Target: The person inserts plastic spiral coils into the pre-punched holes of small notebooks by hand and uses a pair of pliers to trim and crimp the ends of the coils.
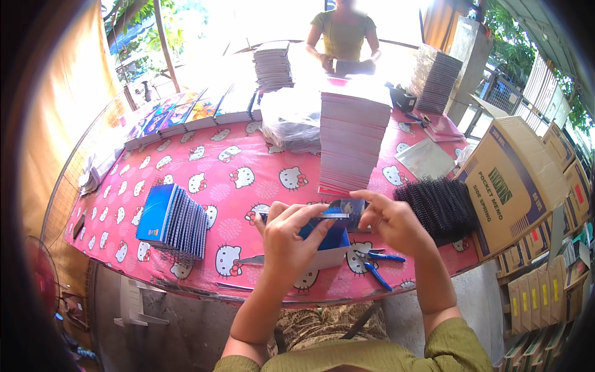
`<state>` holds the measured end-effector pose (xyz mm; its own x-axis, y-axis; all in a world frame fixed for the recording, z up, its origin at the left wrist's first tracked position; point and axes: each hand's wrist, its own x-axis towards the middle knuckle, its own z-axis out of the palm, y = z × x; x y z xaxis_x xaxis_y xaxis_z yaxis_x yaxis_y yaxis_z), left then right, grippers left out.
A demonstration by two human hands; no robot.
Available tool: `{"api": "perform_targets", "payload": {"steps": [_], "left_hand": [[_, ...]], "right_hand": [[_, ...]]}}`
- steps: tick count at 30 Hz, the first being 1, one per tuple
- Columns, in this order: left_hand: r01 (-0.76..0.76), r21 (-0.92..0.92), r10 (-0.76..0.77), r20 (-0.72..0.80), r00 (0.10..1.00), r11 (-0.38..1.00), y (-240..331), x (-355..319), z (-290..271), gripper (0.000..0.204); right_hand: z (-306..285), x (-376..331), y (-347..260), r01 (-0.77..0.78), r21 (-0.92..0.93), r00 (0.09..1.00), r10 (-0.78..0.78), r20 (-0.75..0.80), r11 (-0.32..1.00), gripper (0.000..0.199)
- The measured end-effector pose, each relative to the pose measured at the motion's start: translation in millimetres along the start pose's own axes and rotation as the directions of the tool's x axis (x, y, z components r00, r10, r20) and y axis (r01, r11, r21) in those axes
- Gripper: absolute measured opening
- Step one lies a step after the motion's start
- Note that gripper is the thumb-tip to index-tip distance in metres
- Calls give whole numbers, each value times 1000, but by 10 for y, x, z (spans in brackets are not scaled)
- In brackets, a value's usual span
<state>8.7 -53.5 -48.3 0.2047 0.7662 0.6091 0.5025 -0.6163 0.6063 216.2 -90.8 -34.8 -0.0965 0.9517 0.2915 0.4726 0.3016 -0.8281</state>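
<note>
Carton (519,178) w/ lettering (499,187); L hand (288,239) holds notebook (338,216)

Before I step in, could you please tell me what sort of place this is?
Probably a small notebook-binding workshop: a stack of blue spiral notebooks, a pile of black coils and blue-handled pliers share one pink-covered table.

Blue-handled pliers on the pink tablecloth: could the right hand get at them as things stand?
Probably yes. The right hand is close by, and nothing visible covers the handles of the blue-handled pliers, which lie on the pink tablecloth.
</note>
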Motion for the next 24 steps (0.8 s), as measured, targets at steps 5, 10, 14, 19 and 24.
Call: {"api": "perform_targets", "payload": {"steps": [5, 10, 14, 19, 24], "left_hand": [[21, 17, -21, 0, 1000, 1000, -50, -31, -10, 19], [32, 10, -32, 24, 999, 999, -28, -27, -42, 18], [31, 10, -31, 17, 999, 999, -48, -42, -28, 18], [28, 8, -28, 7, 1000, 1000, -69, -64, -32, 17], [8, -21, -8, 8, 1000, 1000, -105, -90, -5, 16]], "right_hand": [[176, -17, -192, 225, -404, 962, -268, -53, 887, 20], [251, 77, -169, 264, -396, 947, -314, -67, 879, 18], [338, 116, -267, 232, -380, 942, -304, -141, 896, 11], [382, 114, -289, 203, -369, 960, -258, -107, 907, 14], [461, 101, -289, 254, -395, 910, -356, -212, 883, 13]]}}
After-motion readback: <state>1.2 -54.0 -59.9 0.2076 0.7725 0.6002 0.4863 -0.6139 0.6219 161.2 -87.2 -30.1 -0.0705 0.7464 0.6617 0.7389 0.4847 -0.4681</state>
